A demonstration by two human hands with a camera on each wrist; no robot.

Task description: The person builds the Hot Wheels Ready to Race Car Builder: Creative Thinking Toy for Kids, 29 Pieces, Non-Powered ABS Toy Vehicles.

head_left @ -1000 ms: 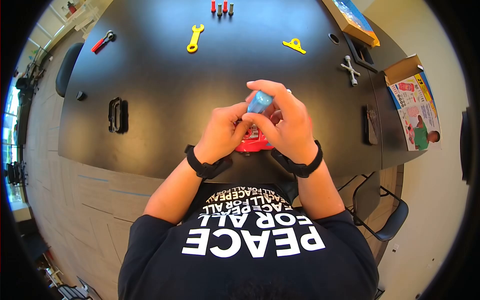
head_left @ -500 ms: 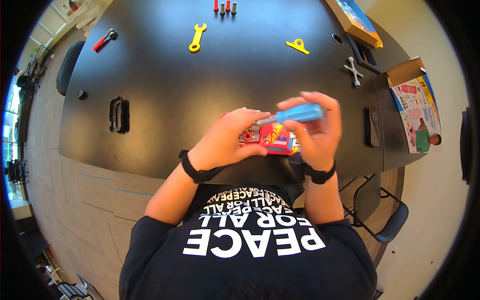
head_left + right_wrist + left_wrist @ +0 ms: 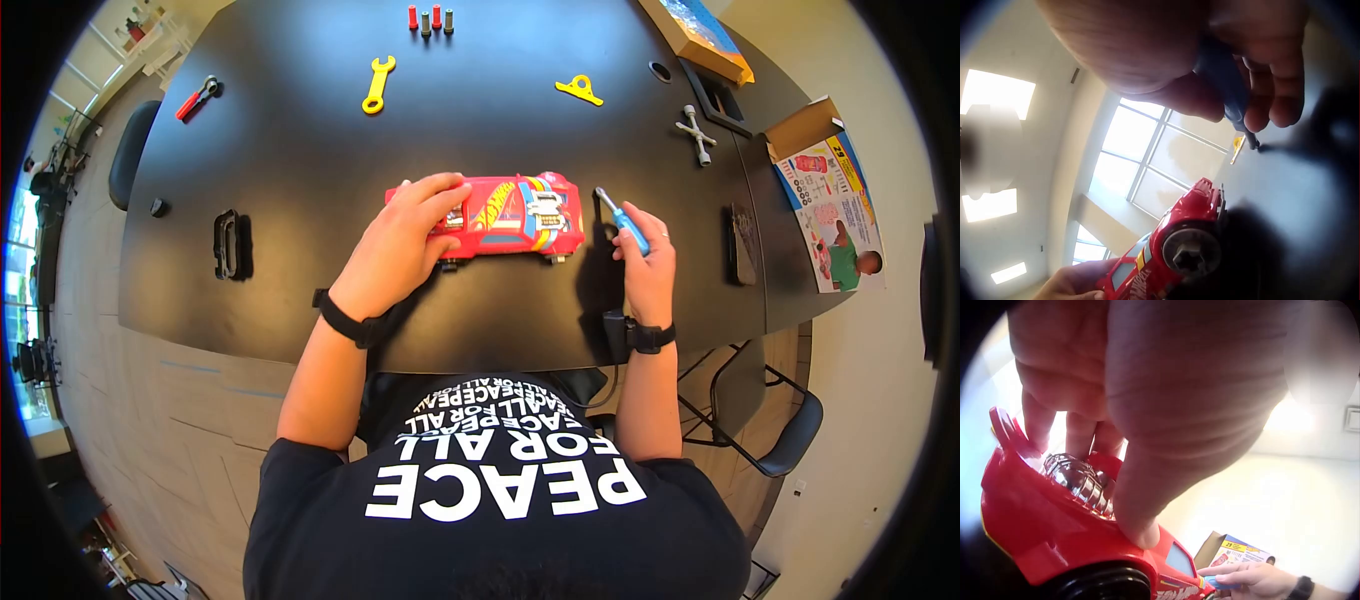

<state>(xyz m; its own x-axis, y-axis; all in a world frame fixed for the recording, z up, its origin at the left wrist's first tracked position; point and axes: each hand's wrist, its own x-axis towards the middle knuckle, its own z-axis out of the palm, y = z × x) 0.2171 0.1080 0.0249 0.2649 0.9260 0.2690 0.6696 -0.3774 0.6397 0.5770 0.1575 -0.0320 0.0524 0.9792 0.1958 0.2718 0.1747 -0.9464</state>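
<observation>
A red toy car (image 3: 505, 215) stands on the black table with its length running left to right. My left hand (image 3: 400, 235) grips its left end from above, thumb on the near side and fingers across the top. In the left wrist view a chrome engine (image 3: 1079, 481) shows between thumb and fingers. Just right of the car, my right hand (image 3: 648, 265) holds a screwdriver by its blue handle (image 3: 630, 232), the metal shaft pointing up and left, away from the car. A wheel with a grey hub (image 3: 1191, 250) shows in the right wrist view.
Farther back lie a yellow wrench (image 3: 378, 85), a yellow flat part (image 3: 580, 90), a grey cross wrench (image 3: 696, 136) and several red and grey pegs (image 3: 425, 20). A red-handled ratchet (image 3: 197, 98) and a black frame (image 3: 228, 245) lie left; an open box (image 3: 825, 200) stands right.
The screwdriver has come away from the car and moved right, its tip swinging upward. The car now stands farther from the body, with the left hand shifted left onto its end.
</observation>
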